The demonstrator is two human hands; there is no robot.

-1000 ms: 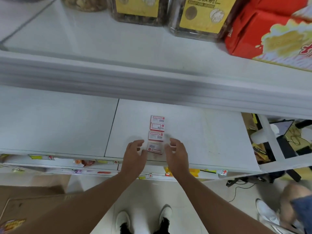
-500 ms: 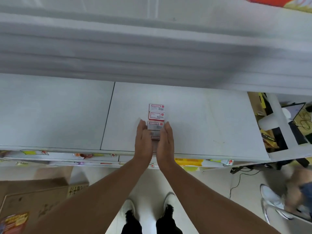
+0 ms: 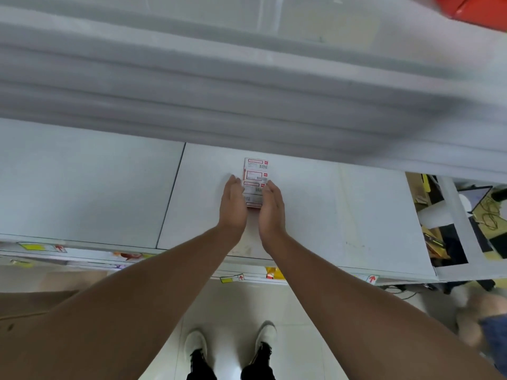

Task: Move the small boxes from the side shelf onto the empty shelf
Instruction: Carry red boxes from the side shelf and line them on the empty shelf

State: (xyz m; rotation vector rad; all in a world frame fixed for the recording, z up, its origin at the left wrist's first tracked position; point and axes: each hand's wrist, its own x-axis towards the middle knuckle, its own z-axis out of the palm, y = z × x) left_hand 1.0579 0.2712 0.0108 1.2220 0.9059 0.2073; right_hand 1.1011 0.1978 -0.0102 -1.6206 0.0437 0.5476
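the boxes (image 3: 255, 182) are lying in a single row on the white shelf (image 3: 329, 209), packed end to end and running from the front of the shelf toward the back. each box is showing a white face with red borders and a barcode. four boxes are countable; the print on them is too small to read.

the left hand (image 3: 233, 205) is standing on edge along the left side of the row, with its fingers (image 3: 233, 185) straight and flat against the near boxes. the right hand (image 3: 271, 208) is standing on edge along the right side, fingers (image 3: 273, 189) also extended and only slightly bent, pressing against the same boxes. neither hand is curling round a box; both are bracing the row between the palms. the two far boxes are sticking out beyond the fingertips.

the row is sitting just right of the seam (image 3: 171, 193) between two shelf panels. an upper shelf edge (image 3: 247, 86) is crossing the view above, blurred. a red package (image 3: 472, 6) is showing at the top right corner. price tags (image 3: 231, 278) are lining the front lip of the shelf. white shoes (image 3: 196, 344) are standing on the floor below. clutter at the far right is too blurred to identify.
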